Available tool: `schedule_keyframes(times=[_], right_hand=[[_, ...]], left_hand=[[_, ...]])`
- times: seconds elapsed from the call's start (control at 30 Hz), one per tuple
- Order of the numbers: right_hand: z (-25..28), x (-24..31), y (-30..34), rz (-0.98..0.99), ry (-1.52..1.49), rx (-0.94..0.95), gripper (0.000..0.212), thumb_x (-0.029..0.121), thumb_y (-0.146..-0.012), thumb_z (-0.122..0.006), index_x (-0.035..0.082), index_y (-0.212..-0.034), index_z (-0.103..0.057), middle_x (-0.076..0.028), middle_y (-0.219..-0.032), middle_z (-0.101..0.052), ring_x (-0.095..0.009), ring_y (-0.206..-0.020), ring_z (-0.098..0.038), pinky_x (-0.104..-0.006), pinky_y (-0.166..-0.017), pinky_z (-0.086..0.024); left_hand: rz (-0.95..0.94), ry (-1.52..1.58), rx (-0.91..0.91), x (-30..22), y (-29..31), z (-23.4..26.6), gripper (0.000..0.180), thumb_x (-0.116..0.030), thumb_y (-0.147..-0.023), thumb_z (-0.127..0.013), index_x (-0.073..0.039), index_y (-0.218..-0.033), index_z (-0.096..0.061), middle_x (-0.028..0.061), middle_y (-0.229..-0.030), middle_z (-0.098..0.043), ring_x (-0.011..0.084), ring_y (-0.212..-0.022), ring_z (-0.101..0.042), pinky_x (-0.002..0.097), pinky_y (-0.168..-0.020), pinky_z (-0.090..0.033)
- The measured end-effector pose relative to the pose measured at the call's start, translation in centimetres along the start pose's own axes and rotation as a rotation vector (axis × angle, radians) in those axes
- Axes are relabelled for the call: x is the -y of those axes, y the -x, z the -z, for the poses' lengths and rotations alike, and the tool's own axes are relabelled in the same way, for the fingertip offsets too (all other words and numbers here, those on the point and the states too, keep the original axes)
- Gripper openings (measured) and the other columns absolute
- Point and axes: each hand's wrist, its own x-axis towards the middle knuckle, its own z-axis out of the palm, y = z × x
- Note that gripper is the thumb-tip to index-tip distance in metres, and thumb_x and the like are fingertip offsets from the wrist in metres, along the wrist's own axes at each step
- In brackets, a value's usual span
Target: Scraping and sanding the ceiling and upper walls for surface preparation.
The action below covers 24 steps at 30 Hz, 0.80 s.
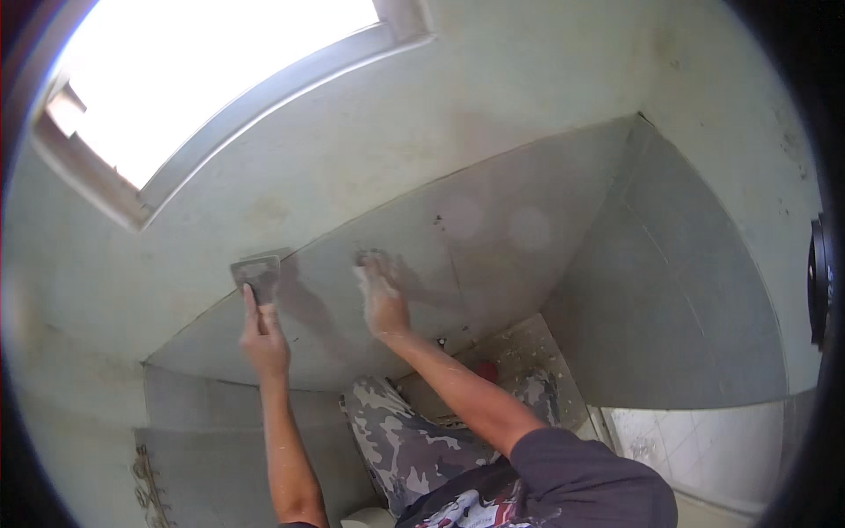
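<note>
A putty knife [257, 273] with a wide grey blade is in my left hand [267, 343], my fingers wrapped round its handle. Its blade lies by the seam where the pale upper wall [370, 158] meets the grey wall panel [519, 211]. My right hand [385, 304] reaches to the grey panel, fingertips at a dark smudged patch. Its fingers are whitish and smeared by motion, so I cannot make out whether they hold anything. Both forearms carry pale specks.
Above left is a bright window [211, 79] with a metal frame. My camouflage-clad legs [396, 431] are below, beside a dirty ledge [528, 352]. White tiles [704, 449] show at lower right, metal hooks [150, 484] at lower left, and a dark round object [819, 282] at the right edge.
</note>
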Motion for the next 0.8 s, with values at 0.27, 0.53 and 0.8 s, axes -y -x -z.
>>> schedule_keyframes(times=[0.27, 0.53, 0.8], right_hand=[[7.1, 1.6, 2.9, -0.608, -0.573, 0.097, 0.031, 0.019, -0.098, -0.046, -0.003, -0.116, -0.058, -0.010, -0.105, -0.065, -0.017, -0.098, -0.059, -0.0345, -0.086, -0.045], [8.1, 2.7, 6.7, -0.803, -0.665, 0.209, 0.017, 0.011, -0.093, -0.057, -0.002, -0.104, -0.059, -0.005, -0.094, -0.063, -0.010, -0.086, -0.058, -0.0257, -0.077, -0.046], [9.0, 3.0, 6.7, -0.858, -0.676, 0.337, 0.022, 0.012, -0.090, -0.062, 0.000, -0.109, -0.059, -0.003, -0.093, -0.062, -0.009, -0.082, -0.058, -0.0256, -0.074, -0.047]], left_hand=[[0.947, 0.913, 0.197, -7.9, 9.6, -3.4, 0.044, -0.038, -0.103, -0.033, -0.003, -0.092, -0.058, 0.0060, -0.077, -0.060, 0.0104, -0.044, -0.047, 0.0240, -0.041, -0.041], [1.127, 1.207, 0.282, -9.5, 13.7, -4.3, 0.042, -0.043, -0.099, -0.045, -0.006, -0.112, -0.059, 0.0037, -0.089, -0.058, 0.0099, -0.055, -0.054, 0.0253, -0.047, -0.049], [1.096, 1.316, 0.254, -7.5, 15.1, -5.4, 0.038, -0.039, -0.097, -0.054, -0.004, -0.105, -0.064, 0.0025, -0.079, -0.061, 0.0092, -0.066, -0.058, 0.0246, -0.058, -0.049]])
